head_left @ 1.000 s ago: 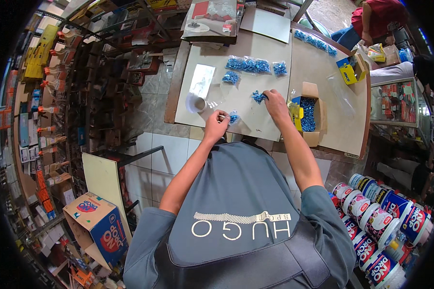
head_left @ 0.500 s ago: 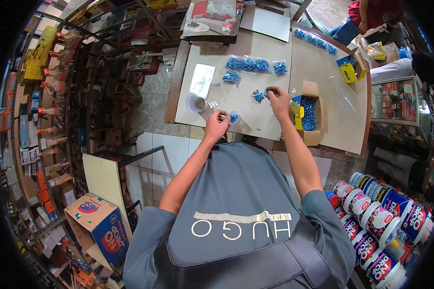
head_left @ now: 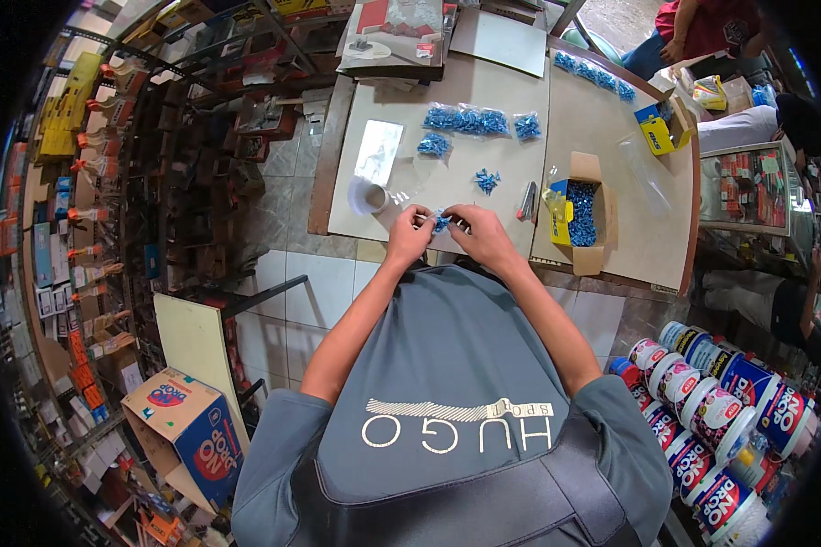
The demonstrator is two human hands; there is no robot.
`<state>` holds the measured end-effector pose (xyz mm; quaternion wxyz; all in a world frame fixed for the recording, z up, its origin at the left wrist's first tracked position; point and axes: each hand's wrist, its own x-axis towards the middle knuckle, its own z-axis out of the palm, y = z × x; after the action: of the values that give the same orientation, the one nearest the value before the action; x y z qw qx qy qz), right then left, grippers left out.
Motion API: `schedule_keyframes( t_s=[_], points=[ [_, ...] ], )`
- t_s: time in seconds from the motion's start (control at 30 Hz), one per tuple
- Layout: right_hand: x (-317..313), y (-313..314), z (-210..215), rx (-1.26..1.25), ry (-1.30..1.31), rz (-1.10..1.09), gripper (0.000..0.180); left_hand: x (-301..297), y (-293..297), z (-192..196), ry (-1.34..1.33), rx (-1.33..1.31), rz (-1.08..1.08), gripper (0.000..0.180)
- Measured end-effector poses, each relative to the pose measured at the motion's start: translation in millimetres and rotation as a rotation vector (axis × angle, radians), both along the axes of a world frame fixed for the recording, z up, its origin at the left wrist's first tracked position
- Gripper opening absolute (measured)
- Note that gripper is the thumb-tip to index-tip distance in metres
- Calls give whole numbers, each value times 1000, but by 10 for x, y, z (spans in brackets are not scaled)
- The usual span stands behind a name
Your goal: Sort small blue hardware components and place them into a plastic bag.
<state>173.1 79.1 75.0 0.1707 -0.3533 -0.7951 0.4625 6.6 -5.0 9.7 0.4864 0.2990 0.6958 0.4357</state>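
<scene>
My left hand point(head_left: 410, 231) and my right hand point(head_left: 477, 230) meet at the near edge of a beige table point(head_left: 483, 118). Together they pinch a small clear bag of blue pieces point(head_left: 441, 220). Just beyond my hands lies a small loose heap of blue pieces point(head_left: 487, 180). An open cardboard box of blue pieces point(head_left: 580, 211) stands to the right. Several filled bags of blue pieces point(head_left: 466, 119) lie in a row farther back. A roll of white tape point(head_left: 368, 196) sits left of my hands.
A stack of clear bags point(head_left: 378, 150) lies at the table's left. A yellow and blue box point(head_left: 659, 130) stands far right. Another person point(head_left: 702, 27) sits beyond the table. Shelves of goods point(head_left: 82, 182) line the left. Cans point(head_left: 721, 410) stack at right. A cardboard box point(head_left: 187, 433) sits on the floor.
My right hand has come back from the loose heap of blue pieces to join my left hand at the table's near edge, on the small bag.
</scene>
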Motion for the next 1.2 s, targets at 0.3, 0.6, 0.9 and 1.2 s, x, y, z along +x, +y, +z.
schedule_keyframes(
  t_s=[0.3, 0.6, 0.9, 1.2],
  points=[
    [-37, 2, 93, -84, 68, -90, 25, -22, 31, -2, 2, 9, 3, 16],
    [236, 774, -685, 93, -2, -412, 25, -46, 25, 6, 10, 24, 10, 19],
    [365, 1035, -724, 237, -284, -172, 22, -65, 26, 26, 10, -28, -26, 24],
    [391, 1070, -823, 223, -290, -204, 21, -18, 61, 50, 31, 4, 11, 18]
  ],
)
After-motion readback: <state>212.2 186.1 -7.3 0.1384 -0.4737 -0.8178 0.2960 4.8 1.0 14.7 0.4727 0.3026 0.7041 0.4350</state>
